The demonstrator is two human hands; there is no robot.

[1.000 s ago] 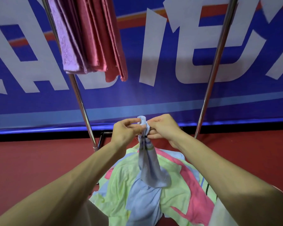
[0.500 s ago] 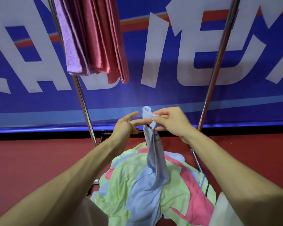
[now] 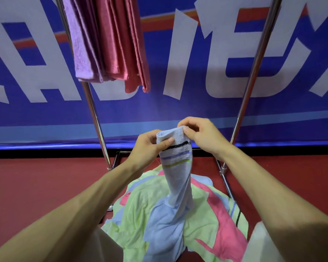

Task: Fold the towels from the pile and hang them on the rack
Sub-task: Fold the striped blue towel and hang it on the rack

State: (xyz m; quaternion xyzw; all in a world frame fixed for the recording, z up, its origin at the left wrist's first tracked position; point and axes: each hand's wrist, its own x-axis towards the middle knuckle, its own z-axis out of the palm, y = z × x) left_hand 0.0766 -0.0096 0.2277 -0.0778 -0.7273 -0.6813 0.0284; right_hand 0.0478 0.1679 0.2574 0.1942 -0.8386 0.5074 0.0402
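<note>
One towel in work: light-blue towel [image 3: 175, 163], black, purple and green stripes near its top edge. It is held up above the pile [image 3: 140, 210], lower end trailing down onto it. Both hands are on the top edge: left hand [image 3: 148, 146] pinches the left corner between thumb and fingers, right hand [image 3: 203, 137] pinches the right side of the same edge. The towel hangs bunched and twisted, not spread; no fold in it yet, by my read.

Pile sits low between the legs of the rack [image 3: 103, 146], directly below the hands, red floor [image 3: 36, 186] around it. Colours: light green, pink, light blue. Too overlapped to count; several at least.

Rack: two chrome uprights in view, left upright [image 3: 96, 118] and right upright [image 3: 249, 86]; top bar out of frame. Hung at upper left: one lilac towel [image 3: 80, 44], with pink-red towels [image 3: 121, 44] touching beside it. Those look like two or three; can't separate the layers.

Progress estimate: early to mid. A few hung, one in hand at the find-the-corners stage, most of the pile left.
</note>
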